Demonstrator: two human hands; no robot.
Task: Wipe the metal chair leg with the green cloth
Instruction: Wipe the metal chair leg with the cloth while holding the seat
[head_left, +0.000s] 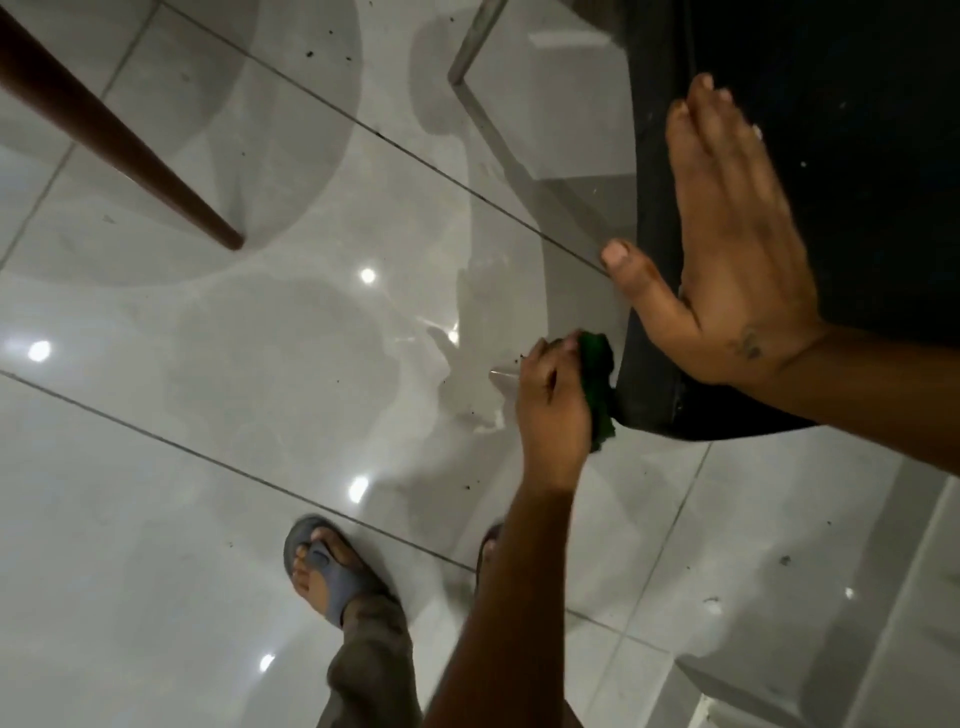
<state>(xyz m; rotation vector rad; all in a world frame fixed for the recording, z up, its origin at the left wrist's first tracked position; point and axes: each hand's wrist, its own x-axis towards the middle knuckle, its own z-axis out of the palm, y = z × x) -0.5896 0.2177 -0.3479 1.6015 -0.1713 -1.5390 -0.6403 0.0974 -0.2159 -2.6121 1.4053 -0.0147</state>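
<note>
Left hand (550, 400): reaching down from the lower middle of the view, fingers curled together and clamped on the green cloth (597, 389); knuckles are facing the camera.
Green cloth: bunched in the left hand's grip, its dark green folds showing along the right edge of the hand, just below the front corner of the black chair seat (831, 104) – it is pressing against something under that corner, but the contact point itself is hidden by hand and cloth.
Right hand (727, 249): lying flat on the black seat, fingers straight and close together, thumb (631, 273) spread wide and hooking over the seat's left edge; it is gripping nothing.
Metal chair leg (475, 39): one dull silver leg is showing at the top of the view, slanting down to the floor and bending into a floor-level bar that is running toward the hands – well apart from the cloth there. The leg near the cloth is mostly hidden.
Wooden leg (114, 140): brown, tapered, slanting in from the upper left, its tip resting on the tiles.
Floor (208, 415): glossy pale tiles, reflecting ceiling lights, scattered with dark specks.
Foot (322, 566): in a grey sandal, standing on the tiles below the hands.
</note>
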